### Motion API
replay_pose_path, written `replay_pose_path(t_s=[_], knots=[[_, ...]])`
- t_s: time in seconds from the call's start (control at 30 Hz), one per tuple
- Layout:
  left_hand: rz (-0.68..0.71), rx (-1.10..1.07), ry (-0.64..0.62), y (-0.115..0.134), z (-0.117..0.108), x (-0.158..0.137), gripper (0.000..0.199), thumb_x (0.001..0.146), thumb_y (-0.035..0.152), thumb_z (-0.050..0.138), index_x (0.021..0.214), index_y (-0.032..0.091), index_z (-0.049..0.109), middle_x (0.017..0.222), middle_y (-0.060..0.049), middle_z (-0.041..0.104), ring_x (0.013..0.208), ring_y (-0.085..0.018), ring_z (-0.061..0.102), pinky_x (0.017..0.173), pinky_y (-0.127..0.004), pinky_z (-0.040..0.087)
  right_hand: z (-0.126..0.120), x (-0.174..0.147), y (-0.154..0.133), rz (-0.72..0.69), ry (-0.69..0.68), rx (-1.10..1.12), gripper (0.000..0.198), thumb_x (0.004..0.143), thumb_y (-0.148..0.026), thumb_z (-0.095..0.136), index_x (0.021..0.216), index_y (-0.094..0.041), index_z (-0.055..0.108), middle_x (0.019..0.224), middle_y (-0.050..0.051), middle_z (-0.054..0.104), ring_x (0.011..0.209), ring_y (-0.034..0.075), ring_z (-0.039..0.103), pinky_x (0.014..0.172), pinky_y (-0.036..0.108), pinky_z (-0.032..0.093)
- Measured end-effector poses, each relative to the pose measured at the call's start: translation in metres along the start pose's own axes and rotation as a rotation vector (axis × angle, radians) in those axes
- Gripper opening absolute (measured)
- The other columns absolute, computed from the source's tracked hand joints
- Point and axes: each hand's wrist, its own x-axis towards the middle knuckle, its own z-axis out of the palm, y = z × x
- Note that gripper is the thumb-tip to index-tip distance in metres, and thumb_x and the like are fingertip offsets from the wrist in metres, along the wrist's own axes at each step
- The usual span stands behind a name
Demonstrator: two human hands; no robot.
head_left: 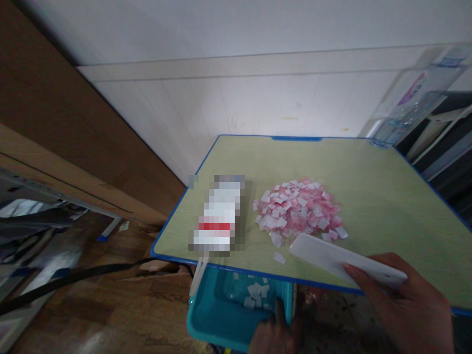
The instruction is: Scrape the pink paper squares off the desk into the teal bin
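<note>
In my right hand (pixel 401 295) is a flat white spatula-like tool (pixel 332 258), gripped between thumb and fingers. Its rounded end hangs above the table's near edge, beside a heap of small pink and white paper pieces (pixel 298 206). One loose white piece (pixel 279 257) lies left of the tool's tip. Low in the view, my left hand (pixel 273 332) grips the near right rim of a teal basin (pixel 212 317), just below the table edge; it is dim and partly cut off. Several white paper pieces (pixel 257 293) lie inside the basin.
A pixelated phone-shaped object (pixel 219 211) lies on the table (pixel 250 155), with a white cable (pixel 199 275) hanging over the edge. A clear plastic bottle (pixel 409 108) stands at the back right corner. A wall (pixel 258 103) rises behind; a black strap (pixel 92 270) runs left.
</note>
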Motion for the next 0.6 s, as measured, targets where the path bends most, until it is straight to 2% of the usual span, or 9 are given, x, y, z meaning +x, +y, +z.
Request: replay_pose_path(t_s=[0.07, 0.23, 0.37, 0.5, 0.6], knots=[[-0.002, -0.012, -0.005, -0.0001, 0.0015, -0.0003, 0.059, 0.089, 0.028, 0.02, 0.133, 0.034, -0.018, 0.111, -0.024, 0.06, 0.049, -0.022, 0.062, 0.037, -0.035, 0.05, 0.0002, -0.0004, 0.0007, -0.004, 0.033, -0.033, 0.025, 0.075, -0.05, 0.052, 0.069, -0.026, 0.057, 0.057, -0.004, 0.061, 0.052, 0.016, 0.058, 0.052, 0.024, 0.043], [-0.016, -0.017, -0.014, 0.0003, -0.0003, -0.0007, 0.058, 0.089, 0.026, 0.018, 0.132, 0.036, -0.018, 0.111, -0.023, 0.06, 0.054, -0.023, 0.064, 0.041, -0.035, 0.051, 0.0018, -0.0017, 0.0013, -0.019, -0.028, -0.018, 0.028, 0.078, -0.051, 0.048, 0.068, -0.027, 0.057, 0.058, -0.004, 0.063, 0.052, 0.016, 0.06, 0.05, 0.024, 0.043], [-0.006, -0.058, -0.059, -0.0006, -0.0043, 0.0009, 0.057, 0.089, 0.028, 0.017, 0.132, 0.036, -0.02, 0.115, -0.026, 0.056, 0.056, -0.024, 0.065, 0.042, -0.034, 0.052, -0.0001, -0.0017, 0.0052, -0.001, 0.008, -0.028, 0.026, 0.075, -0.051, 0.052, 0.07, -0.027, 0.059, 0.059, -0.005, 0.063, 0.053, 0.015, 0.06, 0.052, 0.024, 0.044], [0.013, -0.061, -0.107, -0.0004, -0.0072, 0.0013, 0.06, 0.089, 0.03, 0.022, 0.134, 0.033, -0.018, 0.114, -0.026, 0.057, 0.056, -0.026, 0.064, 0.042, -0.034, 0.051, -0.0016, -0.0024, 0.008, 0.006, -0.058, -0.032, 0.029, 0.076, -0.053, 0.05, 0.068, -0.027, 0.06, 0.059, -0.006, 0.063, 0.054, 0.015, 0.06, 0.05, 0.023, 0.043], [-0.037, -0.028, -0.061, 0.0009, -0.0081, 0.0003, 0.06, 0.089, 0.028, 0.022, 0.134, 0.034, -0.018, 0.113, -0.024, 0.058, 0.053, -0.024, 0.064, 0.041, -0.034, 0.051, -0.0013, -0.002, 0.0073, 0.016, -0.048, -0.034, 0.025, 0.075, -0.05, 0.052, 0.067, -0.027, 0.059, 0.055, -0.006, 0.061, 0.051, 0.014, 0.058, 0.05, 0.023, 0.043]])
